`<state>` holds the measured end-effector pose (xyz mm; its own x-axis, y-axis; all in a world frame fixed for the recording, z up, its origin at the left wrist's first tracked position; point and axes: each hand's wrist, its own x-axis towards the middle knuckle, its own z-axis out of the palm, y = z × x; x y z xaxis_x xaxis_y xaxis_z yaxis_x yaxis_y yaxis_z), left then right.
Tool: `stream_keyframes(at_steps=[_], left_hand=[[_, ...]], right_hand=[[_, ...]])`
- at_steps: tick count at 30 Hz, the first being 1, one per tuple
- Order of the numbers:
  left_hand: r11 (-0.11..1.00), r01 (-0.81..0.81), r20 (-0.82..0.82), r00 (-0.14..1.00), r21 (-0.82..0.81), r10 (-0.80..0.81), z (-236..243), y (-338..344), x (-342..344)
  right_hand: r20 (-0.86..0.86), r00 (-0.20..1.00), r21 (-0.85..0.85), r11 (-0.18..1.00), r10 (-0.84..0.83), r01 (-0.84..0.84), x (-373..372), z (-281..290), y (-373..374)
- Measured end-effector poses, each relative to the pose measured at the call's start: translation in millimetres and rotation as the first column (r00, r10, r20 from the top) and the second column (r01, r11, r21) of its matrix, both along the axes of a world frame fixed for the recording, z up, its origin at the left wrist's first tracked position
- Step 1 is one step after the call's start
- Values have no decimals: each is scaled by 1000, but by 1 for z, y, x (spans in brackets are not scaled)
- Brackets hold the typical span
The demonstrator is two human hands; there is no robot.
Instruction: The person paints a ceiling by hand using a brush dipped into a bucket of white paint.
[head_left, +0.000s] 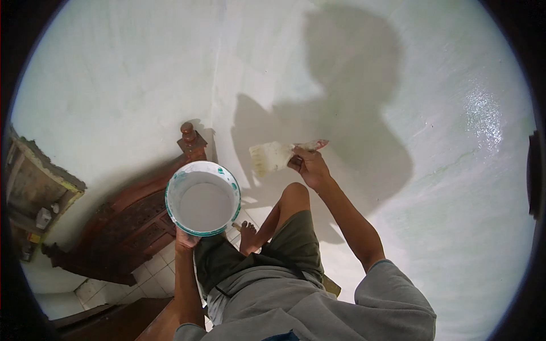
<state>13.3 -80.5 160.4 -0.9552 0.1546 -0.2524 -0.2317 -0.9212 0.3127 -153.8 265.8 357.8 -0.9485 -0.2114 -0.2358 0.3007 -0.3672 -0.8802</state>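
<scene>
My right hand [309, 166] is closed round the handle of a wide paintbrush [272, 158], whose pale, paint-coated bristles point left. The brush is held in front of the wall; whether the bristles touch it I cannot tell. Lower left, my left hand [186, 240] supports a paint bucket [235, 196] from below and at its near side. Only part of that hand shows, and the bucket hides its fingers. White paint [206, 204] fills the lower part of the bucket, and green smears mark its rim.
A pale greenish-white wall [449, 187] with a wet, shiny patch spans the right side, meeting another wall at a corner. A carved dark wooden headboard [128, 227] leans at the left. Beyond it is a recessed niche [40, 187] with small items. White floor tiles [153, 278] lie below.
</scene>
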Motion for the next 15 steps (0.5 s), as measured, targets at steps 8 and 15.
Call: stream_keyframes(at_steps=[8,15], left_hand=[[992,0,14,1000,-123,2,29,11,-2],[994,12,2,1000,-109,-12,22,5,-1]], right_hand=[[-97,986,-94,985,137,-146,44,33,-33],[-399,859,423,896,321,-138,67,56,-71]])
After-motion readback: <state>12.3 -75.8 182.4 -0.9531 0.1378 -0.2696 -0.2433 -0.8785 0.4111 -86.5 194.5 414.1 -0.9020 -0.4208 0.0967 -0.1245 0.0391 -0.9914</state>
